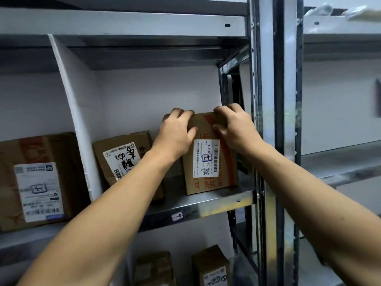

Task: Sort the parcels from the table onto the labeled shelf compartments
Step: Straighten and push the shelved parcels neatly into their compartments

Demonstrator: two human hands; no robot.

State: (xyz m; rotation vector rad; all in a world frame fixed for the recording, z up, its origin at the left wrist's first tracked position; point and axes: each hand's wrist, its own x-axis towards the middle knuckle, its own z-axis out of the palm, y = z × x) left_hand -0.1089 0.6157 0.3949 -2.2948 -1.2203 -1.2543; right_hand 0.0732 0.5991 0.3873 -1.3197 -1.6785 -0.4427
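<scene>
Cardboard box [210,182] stands on the metal shelf [216,204], at the right end of its compartment, just beside the post [268,120]. Both hands clasp its top edge: the left hand [175,133] grips the upper left corner and the right hand [235,129] the upper right, fingers curled over the top. A second box [121,155] leans to its left (black handwriting on its label), apart from it. A tag [177,216] sits on the shelf's front lip.
</scene>
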